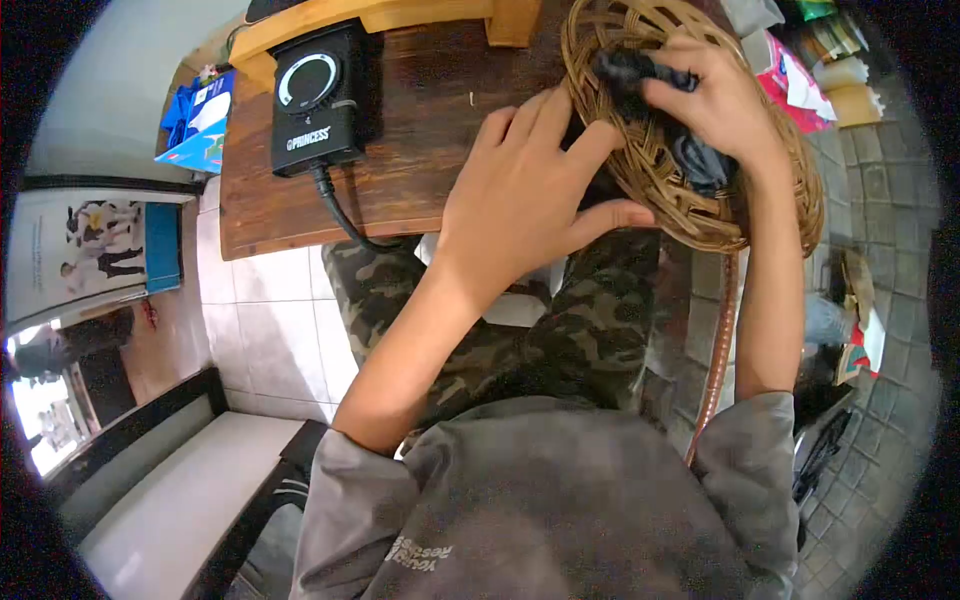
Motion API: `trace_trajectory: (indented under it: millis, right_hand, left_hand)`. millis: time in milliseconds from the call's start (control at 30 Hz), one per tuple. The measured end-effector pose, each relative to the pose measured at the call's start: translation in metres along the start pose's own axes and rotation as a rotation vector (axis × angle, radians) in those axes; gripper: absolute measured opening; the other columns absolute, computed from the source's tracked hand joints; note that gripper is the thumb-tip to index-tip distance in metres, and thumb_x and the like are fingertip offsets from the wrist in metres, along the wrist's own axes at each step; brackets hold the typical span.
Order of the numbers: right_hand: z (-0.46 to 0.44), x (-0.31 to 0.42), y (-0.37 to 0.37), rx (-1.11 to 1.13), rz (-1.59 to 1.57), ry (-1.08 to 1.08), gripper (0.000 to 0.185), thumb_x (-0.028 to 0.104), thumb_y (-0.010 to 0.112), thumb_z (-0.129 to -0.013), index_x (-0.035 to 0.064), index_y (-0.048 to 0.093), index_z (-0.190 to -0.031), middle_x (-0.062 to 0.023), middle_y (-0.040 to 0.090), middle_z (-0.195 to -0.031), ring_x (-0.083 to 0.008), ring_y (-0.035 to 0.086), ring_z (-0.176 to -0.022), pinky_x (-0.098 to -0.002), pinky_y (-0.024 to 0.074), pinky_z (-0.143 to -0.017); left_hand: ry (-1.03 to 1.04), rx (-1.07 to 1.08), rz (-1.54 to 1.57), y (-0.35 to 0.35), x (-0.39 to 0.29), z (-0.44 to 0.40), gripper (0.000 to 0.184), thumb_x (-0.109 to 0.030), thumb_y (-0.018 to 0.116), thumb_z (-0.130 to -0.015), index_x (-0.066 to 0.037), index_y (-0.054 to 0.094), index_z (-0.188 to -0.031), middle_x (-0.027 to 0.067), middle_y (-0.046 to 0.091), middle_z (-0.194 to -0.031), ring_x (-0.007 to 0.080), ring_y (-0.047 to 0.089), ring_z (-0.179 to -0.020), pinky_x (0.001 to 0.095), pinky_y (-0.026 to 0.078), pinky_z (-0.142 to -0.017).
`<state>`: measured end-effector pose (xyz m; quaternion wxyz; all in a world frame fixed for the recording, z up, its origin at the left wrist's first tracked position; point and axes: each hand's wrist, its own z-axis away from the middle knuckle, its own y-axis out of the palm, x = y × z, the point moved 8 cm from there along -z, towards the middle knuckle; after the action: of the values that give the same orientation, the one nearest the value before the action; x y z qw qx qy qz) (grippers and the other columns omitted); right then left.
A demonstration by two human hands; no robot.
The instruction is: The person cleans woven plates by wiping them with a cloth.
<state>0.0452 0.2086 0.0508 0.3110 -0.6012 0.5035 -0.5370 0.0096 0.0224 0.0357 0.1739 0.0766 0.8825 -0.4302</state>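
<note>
Right hand (712, 98) has black cloth (626, 74) pinched inside basket (682, 214), left hand (522, 182) spread wide at basket's left rim, rim contact unclear; step reads as handling cloth, next move likely calls for firm pinch, basket steadied.

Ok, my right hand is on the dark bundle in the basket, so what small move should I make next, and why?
I'd probably lift the dark bundle clear of the wicker basket with your right hand: its thumb and fingers seem to grip it already. Your left hand is spread beside the basket, apparently holding nothing.
</note>
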Motion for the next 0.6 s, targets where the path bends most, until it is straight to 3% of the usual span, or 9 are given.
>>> trace_trajectory:
  millis: [100,167,233,300,333,433,500,600]
  right_hand:
    - [0.005,-0.015,-0.002,0.063,0.003,0.118,0.024,0.015,0.064,-0.088,-0.0093,0.065,-0.092,-0.0128,0.061,-0.083,-0.0223,0.061,-0.082,-0.0344,0.0461,-0.077]
    - [0.009,-0.038,0.007,0.157,-0.173,0.219,0.027,0.018,0.062,-0.09,-0.0088,0.063,-0.083,-0.0109,0.061,-0.08,-0.0191,0.061,-0.08,-0.0326,0.0455,-0.074]
    - [0.011,-0.042,0.007,0.215,-0.105,0.255,0.031,0.019,0.059,-0.092,-0.0071,0.06,-0.077,-0.0091,0.061,-0.078,-0.0153,0.061,-0.081,-0.031,0.0455,-0.074]
    - [0.012,-0.034,0.004,0.196,-0.174,0.249,0.034,0.03,0.066,-0.086,-0.0041,0.071,-0.089,-0.0117,0.073,-0.087,-0.0292,0.067,-0.083,-0.0391,0.0507,-0.078]
    - [0.013,-0.037,0.002,0.189,-0.178,0.246,0.034,0.03,0.066,-0.086,-0.0041,0.071,-0.089,-0.0117,0.073,-0.087,-0.0292,0.067,-0.083,-0.0391,0.0507,-0.078]
    - [0.018,-0.042,0.008,0.222,-0.394,0.211,0.032,0.028,0.064,-0.092,-0.0027,0.069,-0.092,-0.0112,0.073,-0.097,-0.0258,0.067,-0.095,-0.037,0.049,-0.087]
    - [0.025,-0.049,-0.018,-0.248,-0.461,0.264,0.027,0.02,0.056,-0.096,-0.0051,0.065,-0.096,-0.0036,0.065,-0.09,-0.0141,0.061,-0.097,-0.0284,0.0448,-0.091]
    - [0.016,-0.014,-0.028,-0.25,-0.22,0.065,0.027,0.022,0.056,-0.1,-0.0028,0.062,-0.108,-0.0027,0.066,-0.102,-0.0126,0.059,-0.102,-0.0272,0.042,-0.095]
  left_hand:
    - [0.029,-0.044,-0.008,0.0,0.001,0.0,0.062,-0.064,0.066,-0.079,-0.011,0.059,-0.109,0.0161,0.058,-0.114,0.0322,0.056,-0.109,0.0408,0.043,-0.087]
    - [0.03,-0.031,-0.006,0.003,0.001,0.0,0.063,-0.065,0.066,-0.078,-0.011,0.059,-0.109,0.0158,0.058,-0.114,0.0318,0.057,-0.108,0.0407,0.043,-0.087]
    - [0.028,-0.016,-0.022,0.002,0.002,0.0,0.064,-0.065,0.067,-0.077,-0.01,0.059,-0.11,0.0156,0.058,-0.114,0.0315,0.057,-0.108,0.0407,0.043,-0.087]
    - [-0.006,-0.012,0.042,0.001,0.003,0.0,0.063,-0.059,0.075,-0.073,-0.011,0.06,-0.112,0.0157,0.06,-0.12,0.0363,0.059,-0.108,0.0451,0.046,-0.089]
    - [-0.002,-0.01,0.035,0.001,0.002,-0.001,0.063,-0.059,0.075,-0.073,-0.011,0.06,-0.112,0.0157,0.06,-0.12,0.0363,0.059,-0.108,0.0451,0.046,-0.089]
    - [-0.019,-0.046,0.0,-0.003,0.0,0.0,0.067,-0.062,0.074,-0.072,-0.011,0.061,-0.112,0.0163,0.06,-0.121,0.0358,0.058,-0.109,0.0457,0.044,-0.092]
    - [-0.047,-0.038,-0.039,-0.005,-0.002,-0.001,0.067,-0.062,0.074,-0.073,-0.01,0.06,-0.113,0.0165,0.059,-0.122,0.0357,0.057,-0.114,0.0475,0.039,-0.098]
    - [-0.131,-0.001,-0.06,-0.003,0.003,-0.001,0.06,-0.053,0.071,-0.082,-0.008,0.058,-0.122,0.0174,0.058,-0.128,0.0359,0.054,-0.119,0.0482,0.034,-0.102]
